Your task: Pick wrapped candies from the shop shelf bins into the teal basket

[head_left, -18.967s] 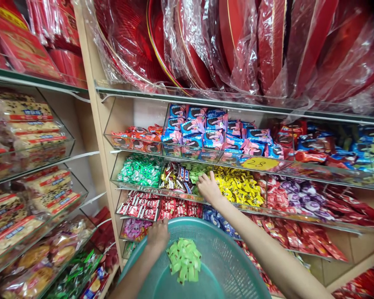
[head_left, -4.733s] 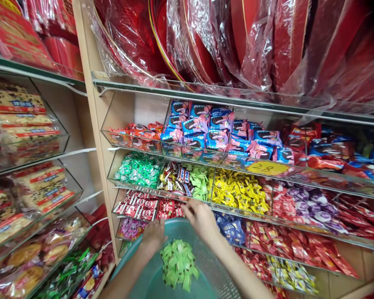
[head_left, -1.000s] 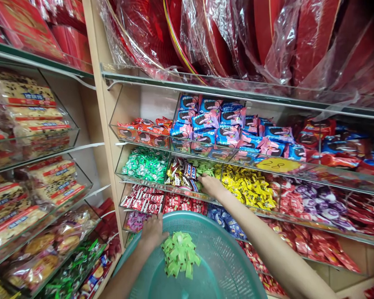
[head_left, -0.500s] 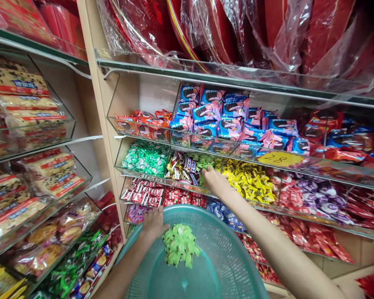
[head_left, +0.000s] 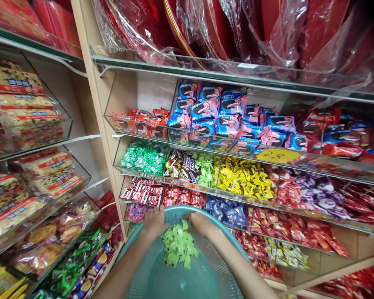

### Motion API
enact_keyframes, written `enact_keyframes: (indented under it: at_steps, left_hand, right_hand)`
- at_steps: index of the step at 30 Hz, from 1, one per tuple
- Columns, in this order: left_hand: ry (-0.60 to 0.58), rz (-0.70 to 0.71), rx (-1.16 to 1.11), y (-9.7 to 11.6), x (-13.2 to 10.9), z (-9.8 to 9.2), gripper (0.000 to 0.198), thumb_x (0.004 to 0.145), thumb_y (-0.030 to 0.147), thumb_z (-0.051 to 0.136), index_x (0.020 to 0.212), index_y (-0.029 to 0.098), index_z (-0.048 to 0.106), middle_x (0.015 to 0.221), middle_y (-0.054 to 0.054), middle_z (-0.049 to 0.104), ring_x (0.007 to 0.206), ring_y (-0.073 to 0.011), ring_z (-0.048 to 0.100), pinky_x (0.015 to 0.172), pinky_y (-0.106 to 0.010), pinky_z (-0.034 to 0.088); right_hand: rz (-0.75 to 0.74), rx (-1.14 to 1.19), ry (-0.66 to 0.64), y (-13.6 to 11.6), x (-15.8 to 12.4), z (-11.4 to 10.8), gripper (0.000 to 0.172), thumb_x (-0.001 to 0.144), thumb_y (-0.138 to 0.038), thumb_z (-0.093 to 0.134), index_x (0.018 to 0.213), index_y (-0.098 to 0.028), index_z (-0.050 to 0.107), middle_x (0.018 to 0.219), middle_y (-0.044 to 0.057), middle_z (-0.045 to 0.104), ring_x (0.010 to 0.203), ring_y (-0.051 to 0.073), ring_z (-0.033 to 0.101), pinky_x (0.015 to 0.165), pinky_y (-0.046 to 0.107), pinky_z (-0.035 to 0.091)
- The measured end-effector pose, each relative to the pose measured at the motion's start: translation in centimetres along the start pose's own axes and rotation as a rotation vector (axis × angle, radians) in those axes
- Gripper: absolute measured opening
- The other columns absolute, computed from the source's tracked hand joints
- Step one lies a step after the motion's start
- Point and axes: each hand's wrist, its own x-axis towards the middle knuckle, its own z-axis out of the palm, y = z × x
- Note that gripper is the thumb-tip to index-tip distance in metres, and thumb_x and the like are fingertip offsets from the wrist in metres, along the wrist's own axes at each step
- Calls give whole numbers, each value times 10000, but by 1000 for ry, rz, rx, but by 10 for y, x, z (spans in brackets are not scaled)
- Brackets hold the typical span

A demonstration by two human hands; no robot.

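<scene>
A green plastic basket (head_left: 212,265) is in front of me, with a pile of small light-green wrapped candies (head_left: 178,245) inside it. My left hand (head_left: 153,223) is closed over the basket's far rim, left of the pile. Inside the far side of the basket, my right hand (head_left: 201,224) has its fingers curled down at the pile's right edge. Light-green candies show at its fingertips; its palm is hidden. Beyond the basket, more light-green candies (head_left: 205,168) share a shelf bin with brown-wrapped chocolate bars (head_left: 187,164).
Glass shelves hold green-wrapped sweets (head_left: 145,157), yellow-wrapped candies (head_left: 246,177), blue cookie packs (head_left: 204,110) and purple sweets (head_left: 313,191). A yellow price tag (head_left: 278,155) is on a shelf edge. Packaged cakes (head_left: 50,172) fill the left shelves. Plastic-wrapped red items (head_left: 205,29) stand above.
My right hand has moved down and toward me, from the light-green candies in the shelf bin into the basket. My left hand has stayed on the rim.
</scene>
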Motion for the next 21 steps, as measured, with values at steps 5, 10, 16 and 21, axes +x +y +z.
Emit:
enact_keyframes:
  at_steps: [5, 10, 16, 21]
  left_hand:
    - [-28, 29, -15, 0, 0, -1, 528, 744, 413, 498, 1176, 119, 425, 1131, -159, 541, 1048, -291, 496, 834, -370, 393]
    - [-32, 50, -21, 1, 3, -1, 524, 739, 411, 495, 1178, 132, 431, 1133, -148, 549, 1044, -286, 502, 848, -375, 392]
    - [-28, 55, -24, 3, 4, 2, 562, 736, 403, 499, 1213, 116, 416, 1159, -163, 534, 1057, -295, 499, 855, -384, 390]
    - [-28, 47, -37, 5, 5, 1, 575, 739, 388, 509, 1229, 108, 402, 1170, -173, 528, 1080, -297, 486, 866, -384, 387]
  right_hand:
    - [57, -65, -19, 3, -5, 15, 406, 712, -89, 535, 1111, -164, 525, 1092, 98, 588, 1023, 197, 521, 781, 262, 369]
    - [79, -86, -10, 1, -4, 25, 422, 719, -90, 518, 1136, -155, 508, 1067, 125, 597, 1013, 216, 543, 777, 281, 388]
    - [88, -85, 11, 5, -2, 30, 468, 706, -131, 561, 1166, -167, 479, 1083, 118, 591, 1018, 226, 543, 783, 288, 400]
    - [74, -58, 45, 8, -5, 28, 569, 675, -215, 649, 1203, -190, 438, 1123, 101, 566, 1028, 225, 526, 800, 277, 388]
